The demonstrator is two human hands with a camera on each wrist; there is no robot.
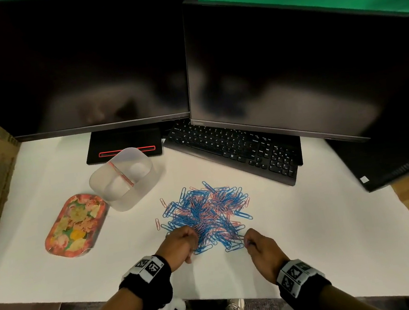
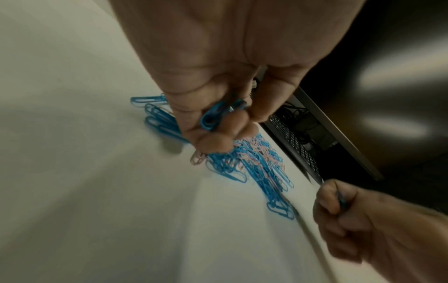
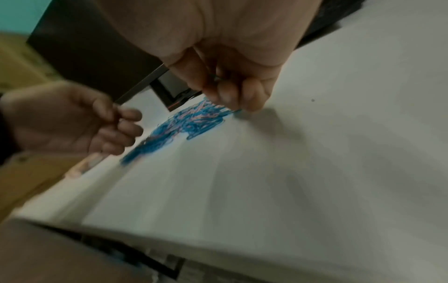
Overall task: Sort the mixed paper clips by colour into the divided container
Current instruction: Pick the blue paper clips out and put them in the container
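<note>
White desk top (image 1: 298, 233), matte, smooth. Left hand (image 1: 179, 244) curled round bunch of blue clips (image 2: 213, 116), at near edge of pile. Right hand (image 1: 259, 244) pinches one blue clip (image 2: 341, 201). Clip pile (image 1: 205, 214) just beyond: thin coated wire, blue and pink, light, springy, tangle-prone; take single clip by end loop. Divided container (image 1: 121, 178) farther left, translucent plastic, apparently empty.

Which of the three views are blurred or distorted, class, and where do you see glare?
Head view: sharp, wide-angle bend in the monitors. Left wrist view: table smeared, held blue clips fairly clear, glare streaks on the dark screen. Right wrist view: the clip pile and left hand blurred.
</note>
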